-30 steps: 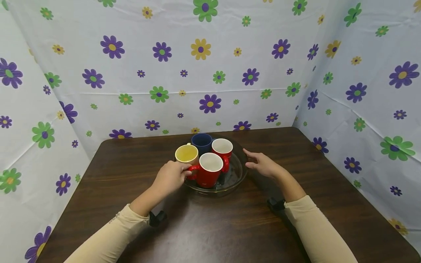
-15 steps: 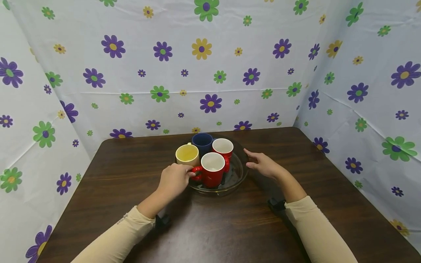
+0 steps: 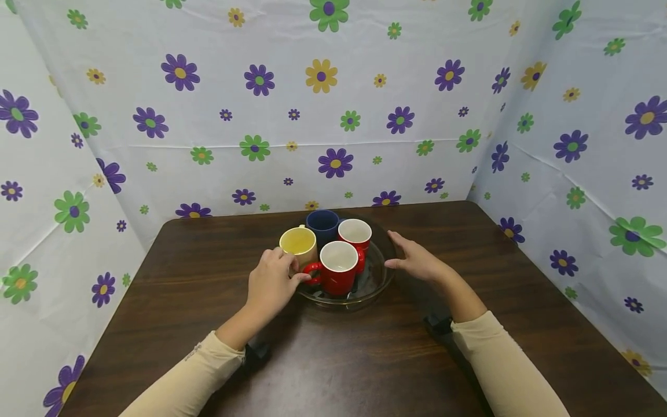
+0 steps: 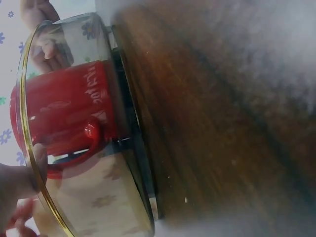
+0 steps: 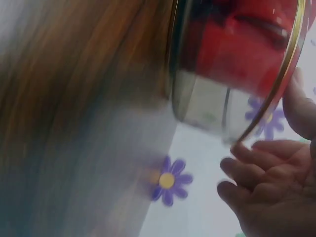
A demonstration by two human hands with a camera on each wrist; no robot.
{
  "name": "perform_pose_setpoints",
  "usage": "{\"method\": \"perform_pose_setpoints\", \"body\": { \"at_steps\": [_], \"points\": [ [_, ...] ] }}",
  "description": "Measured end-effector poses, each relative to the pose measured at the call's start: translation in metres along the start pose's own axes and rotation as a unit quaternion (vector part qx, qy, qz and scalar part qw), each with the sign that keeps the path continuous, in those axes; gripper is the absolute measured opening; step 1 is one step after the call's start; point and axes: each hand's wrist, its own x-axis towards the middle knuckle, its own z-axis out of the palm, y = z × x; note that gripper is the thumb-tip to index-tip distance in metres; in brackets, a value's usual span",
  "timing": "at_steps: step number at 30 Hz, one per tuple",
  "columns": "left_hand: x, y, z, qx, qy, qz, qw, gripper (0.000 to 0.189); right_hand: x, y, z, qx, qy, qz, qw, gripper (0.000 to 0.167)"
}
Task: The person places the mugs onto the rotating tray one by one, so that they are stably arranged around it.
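A round clear glass bowl (image 3: pixel 359 300) with a gold rim stands on the table, holding a front red mug (image 3: pixel 337 282), a rear red mug (image 3: pixel 355 233), a yellow mug (image 3: pixel 304 250) and a blue mug (image 3: pixel 322 225). My left hand (image 3: pixel 272 282) is at the bowl's left side. Its thumb lies by the front red mug's handle; its fingers are loosely bent near the yellow mug, gripping nothing. My right hand (image 3: pixel 421 262) is at the bowl's right rim, fingers and thumb spread. In the right wrist view, a fingertip (image 5: pixel 236 148) meets the gold rim.
Dark wooden table (image 3: pixel 344 365) surrounds the bowl. A white flowered cloth (image 3: pixel 208 116) rises behind the table and along both sides. The mugs are crowded toward the bowl's left, with bare glass (image 3: pixel 376 269) at its right.
The front red mug shifted slightly right inside the bowl. My left hand let go of its handle, the fingers lifting away toward the yellow mug. My right thumb and fingers spread a little wider.
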Motion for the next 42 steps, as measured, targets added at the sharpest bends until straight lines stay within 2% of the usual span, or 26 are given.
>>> {"method": "perform_pose_setpoints", "body": {
  "at_steps": [3,5,9,11,14,17,22,27,30,33,38,42],
  "points": [
    [0.001,-0.003,0.002,-0.023,0.009,-0.033,0.9991,0.062,0.000,-0.012,0.010,-0.019,0.018,0.007,0.9996,0.094],
    [0.003,-0.005,0.003,-0.054,0.001,-0.063,0.9965,0.078,0.000,-0.021,0.017,-0.023,0.028,0.015,0.9992,0.103],
    [0.010,-0.011,0.003,-0.122,-0.051,-0.125,0.9833,0.116,0.003,-0.034,0.031,-0.007,0.025,0.039,0.9989,0.119],
    [0.012,-0.013,0.002,-0.142,-0.084,-0.145,0.9756,0.124,0.006,-0.036,0.037,-0.006,0.019,0.053,0.9984,0.123],
    [0.015,-0.015,0.002,-0.157,-0.118,-0.148,0.9693,0.117,0.009,-0.036,0.045,-0.028,0.020,0.059,0.9977,0.126],
    [0.016,-0.014,0.002,-0.155,-0.128,-0.136,0.9702,0.108,0.010,-0.040,0.051,-0.053,0.030,0.054,0.9967,0.124],
    [0.017,-0.011,0.003,-0.125,-0.116,-0.124,0.9774,0.106,0.013,-0.047,0.057,-0.076,0.073,0.053,0.9930,0.121],
    [0.018,-0.008,0.003,-0.106,-0.089,-0.109,0.9844,0.095,0.015,-0.050,0.061,-0.078,0.114,0.054,0.9890,0.118],
    [0.017,-0.008,0.002,-0.102,-0.080,-0.105,0.9859,0.092,0.016,-0.051,0.060,-0.068,0.119,0.050,0.9893,0.115],
    [0.017,-0.008,0.002,-0.103,-0.077,-0.105,0.9861,0.091,0.015,-0.051,0.057,-0.067,0.105,0.044,0.9912,0.114],
    [0.016,-0.009,0.004,-0.109,-0.077,-0.109,0.9850,0.087,0.013,-0.045,0.048,-0.043,0.084,0.032,0.9950,0.089],
    [0.015,-0.010,0.005,-0.107,-0.075,-0.119,0.9842,0.088,0.013,-0.042,0.047,-0.004,0.098,0.033,0.9946,0.075]
  ]
}}
